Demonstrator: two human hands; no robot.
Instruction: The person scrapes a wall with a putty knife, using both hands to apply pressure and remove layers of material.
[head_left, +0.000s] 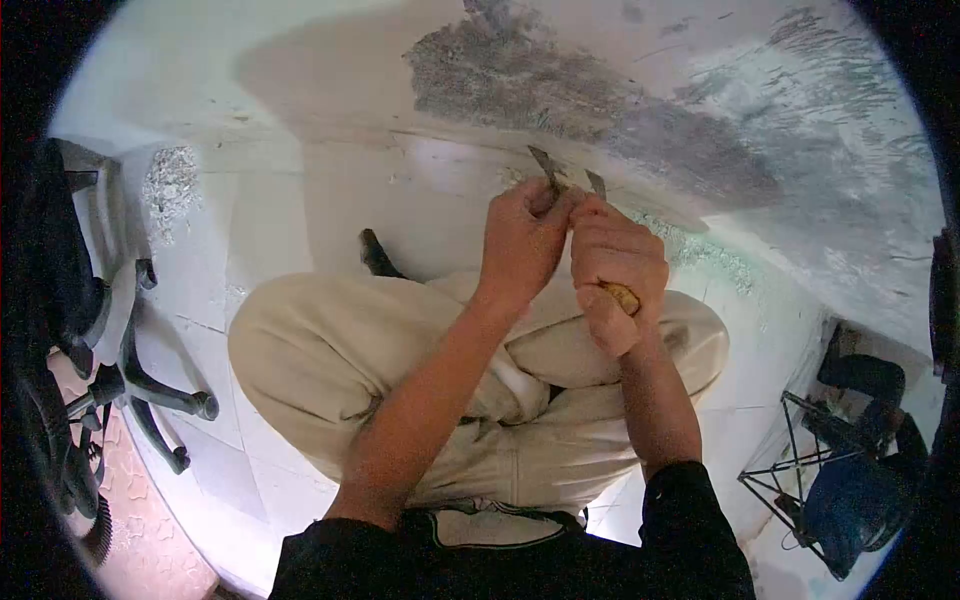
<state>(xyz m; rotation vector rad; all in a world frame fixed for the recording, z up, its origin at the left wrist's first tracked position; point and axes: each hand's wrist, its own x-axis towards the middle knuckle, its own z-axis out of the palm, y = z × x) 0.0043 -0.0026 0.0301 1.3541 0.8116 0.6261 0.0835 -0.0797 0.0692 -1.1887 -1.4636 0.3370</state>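
Note:
Low in front of the wall, my right hand (620,255) is wrapped round the wooden handle of a scraper (622,297); the handle's butt pokes out below the fingers. My left hand (522,240) is closed right beside it, thumb and fingers pinched at the blade end. Dark metal edges stick out past the fingers on both sides, and I cannot tell whether they belong to one blade. The wall (510,75) ahead has a rough grey scraped patch bordered by pale paint.
Flakes (710,255) lie along the wall's foot, with another pile of flakes (172,190) at the left. An office chair (130,380) stands on the left. At the right is a thin metal frame (790,450) with dark cloth (850,510). My crossed legs (330,340) rest on the tiled floor.

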